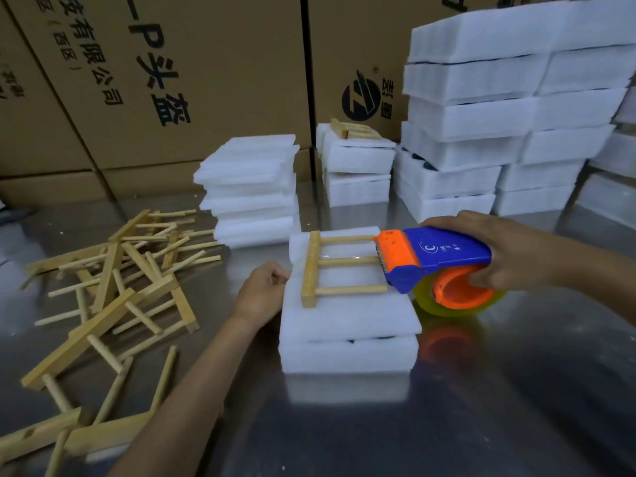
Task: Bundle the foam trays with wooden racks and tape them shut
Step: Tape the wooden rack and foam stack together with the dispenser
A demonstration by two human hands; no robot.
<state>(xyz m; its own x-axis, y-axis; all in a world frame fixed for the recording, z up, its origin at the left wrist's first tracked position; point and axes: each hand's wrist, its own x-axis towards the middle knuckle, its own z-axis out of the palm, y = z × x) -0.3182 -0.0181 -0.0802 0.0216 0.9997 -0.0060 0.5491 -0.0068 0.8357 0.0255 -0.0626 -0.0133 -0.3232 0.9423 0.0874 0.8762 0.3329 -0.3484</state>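
A stack of white foam trays (347,325) lies on the steel table in front of me, with a wooden rack (316,266) flat on top, its three pegs pointing right. Clear tape runs across the rack's pegs. My right hand (495,249) grips a blue and orange tape dispenser (433,259) whose orange mouth sits at the peg tips on the bundle's right edge. My left hand (263,290) is curled against the bundle's left side, fingers at the foam edge where the tape starts.
A loose heap of wooden racks (113,287) covers the table at left. Stacks of foam trays (251,191) stand behind, one stack (358,160) topped with a rack, and tall foam stacks (509,108) at right. Cardboard boxes (172,80) wall the back.
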